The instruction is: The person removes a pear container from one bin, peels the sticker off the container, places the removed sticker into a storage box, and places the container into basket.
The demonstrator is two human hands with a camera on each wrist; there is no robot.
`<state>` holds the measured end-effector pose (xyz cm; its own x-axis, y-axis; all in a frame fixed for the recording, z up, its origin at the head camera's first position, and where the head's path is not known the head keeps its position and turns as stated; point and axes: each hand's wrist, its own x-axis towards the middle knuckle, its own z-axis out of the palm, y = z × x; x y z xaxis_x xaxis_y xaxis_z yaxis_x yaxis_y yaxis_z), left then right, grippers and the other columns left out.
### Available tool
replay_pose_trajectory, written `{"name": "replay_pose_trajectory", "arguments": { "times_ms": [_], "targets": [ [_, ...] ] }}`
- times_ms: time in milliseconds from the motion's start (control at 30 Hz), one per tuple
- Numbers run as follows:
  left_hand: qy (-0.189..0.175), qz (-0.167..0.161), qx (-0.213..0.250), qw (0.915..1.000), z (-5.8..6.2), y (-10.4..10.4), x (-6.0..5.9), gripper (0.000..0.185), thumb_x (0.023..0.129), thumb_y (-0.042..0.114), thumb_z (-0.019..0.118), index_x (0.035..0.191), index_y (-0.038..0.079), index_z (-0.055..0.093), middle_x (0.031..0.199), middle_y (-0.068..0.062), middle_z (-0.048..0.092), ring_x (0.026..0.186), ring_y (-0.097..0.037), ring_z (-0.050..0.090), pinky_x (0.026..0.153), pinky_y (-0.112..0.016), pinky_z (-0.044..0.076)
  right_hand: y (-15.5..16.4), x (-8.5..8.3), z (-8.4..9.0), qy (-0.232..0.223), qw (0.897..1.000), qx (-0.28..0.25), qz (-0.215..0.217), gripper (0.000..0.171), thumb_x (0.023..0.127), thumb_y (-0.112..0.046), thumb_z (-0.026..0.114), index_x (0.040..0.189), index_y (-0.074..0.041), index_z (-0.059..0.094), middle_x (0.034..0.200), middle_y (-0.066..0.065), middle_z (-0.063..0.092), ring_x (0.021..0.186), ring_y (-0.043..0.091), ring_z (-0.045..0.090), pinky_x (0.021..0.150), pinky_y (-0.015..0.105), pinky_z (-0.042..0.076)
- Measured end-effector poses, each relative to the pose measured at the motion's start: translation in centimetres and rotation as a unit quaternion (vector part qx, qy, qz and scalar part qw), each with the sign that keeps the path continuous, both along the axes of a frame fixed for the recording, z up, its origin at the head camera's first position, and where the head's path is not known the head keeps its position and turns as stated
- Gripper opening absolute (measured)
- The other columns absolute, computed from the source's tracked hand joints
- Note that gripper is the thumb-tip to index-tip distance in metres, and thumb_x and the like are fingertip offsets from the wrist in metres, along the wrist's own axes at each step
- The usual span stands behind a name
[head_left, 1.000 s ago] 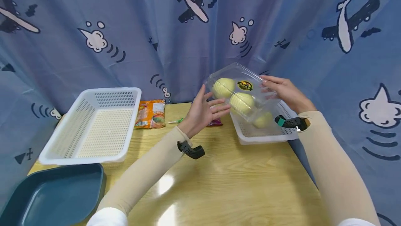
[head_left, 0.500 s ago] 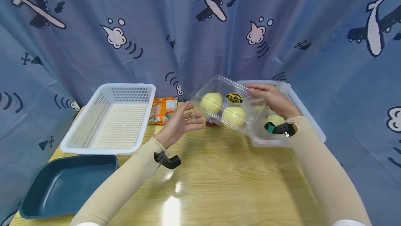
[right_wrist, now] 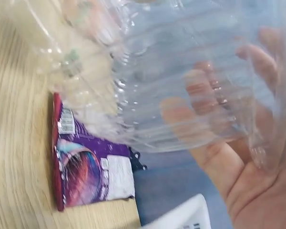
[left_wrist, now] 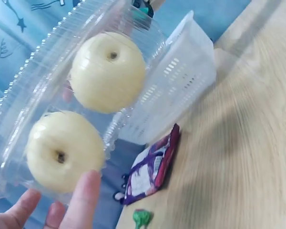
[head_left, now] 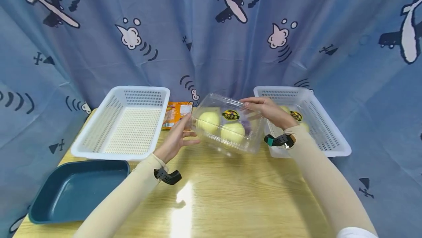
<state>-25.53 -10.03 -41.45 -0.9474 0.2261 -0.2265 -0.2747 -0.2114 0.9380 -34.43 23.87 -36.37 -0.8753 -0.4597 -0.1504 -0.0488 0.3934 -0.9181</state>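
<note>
A clear plastic fruit box [head_left: 227,120] with a black-and-yellow label hangs tilted above the middle of the table. Two pale yellow round fruits [left_wrist: 107,71] show through its wall. My right hand [head_left: 268,111] grips the box's right end, fingers and thumb on either side of it, as the right wrist view also shows. At the opposite end is my left hand [head_left: 176,137], its fingers extended and spread close to the box's corner. Whether they touch the plastic is hard to tell.
A white basket [head_left: 341,150] at right holds another labelled fruit box [head_left: 296,116]. At left stand a white basket [head_left: 79,150] and a dark teal tray [head_left: 79,190]. An orange packet [head_left: 174,115], a purple packet [left_wrist: 150,167] and a small green item [left_wrist: 142,217] lie towards the back.
The fruit box has come left and down, away from the right basket, in my right hand's grip. My left hand has shifted left to the box's left end. The head view has turned rightward-shifting the scene.
</note>
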Motion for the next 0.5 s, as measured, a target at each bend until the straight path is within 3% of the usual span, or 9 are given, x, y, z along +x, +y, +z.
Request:
{"name": "replay_pose_trajectory", "arguments": {
  "times_ms": [100,200,333,500],
  "targets": [
    [0.013,0.0,-0.021,0.9997,-0.7,-0.8,0.5,0.068,0.103,0.053,0.05,0.157,0.017,0.031,0.154,-0.009,0.035,0.111,-0.028,0.053,0.094,-0.049,0.059,-0.6,-0.5,-0.7,-0.004,1.0,0.0,0.015,0.047,0.104,-0.036,0.055,0.146,-0.014,0.054,0.149,0.014,0.054,0.123,0.027,0.064,0.102,0.047,0.054],
    [0.017,-0.008,-0.048,0.9987,-1.5,-1.6,0.9,0.062,0.104,0.049,0.049,0.153,0.013,0.037,0.152,-0.01,0.038,0.112,-0.027,0.056,0.095,-0.046,0.06,-1.1,-0.9,-1.6,-0.007,1.0,0.007,0.024,0.047,0.104,-0.037,0.056,0.145,-0.014,0.055,0.15,0.012,0.053,0.127,0.031,0.06,0.106,0.052,0.051],
    [0.005,-0.013,-0.069,0.9975,-2.6,-2.5,1.5,0.048,0.104,0.045,0.051,0.132,0.007,0.053,0.132,-0.009,0.049,0.107,-0.024,0.059,0.098,-0.046,0.058,-1.8,-1.3,-3.1,-0.009,0.999,0.021,0.04,0.047,0.103,-0.038,0.057,0.144,-0.014,0.056,0.147,0.012,0.057,0.13,0.03,0.058,0.11,0.055,0.046],
    [-0.021,-0.025,-0.073,0.9968,-3.9,-3.3,2.5,0.042,0.102,0.043,0.057,0.116,0.004,0.058,0.111,-0.007,0.057,0.103,-0.022,0.063,0.105,-0.05,0.053,-2.9,-1.6,-4.6,-0.011,0.999,0.028,0.043,0.05,0.101,-0.04,0.061,0.139,-0.007,0.059,0.134,0.015,0.066,0.123,0.028,0.064,0.108,0.05,0.049]
  ]
}}
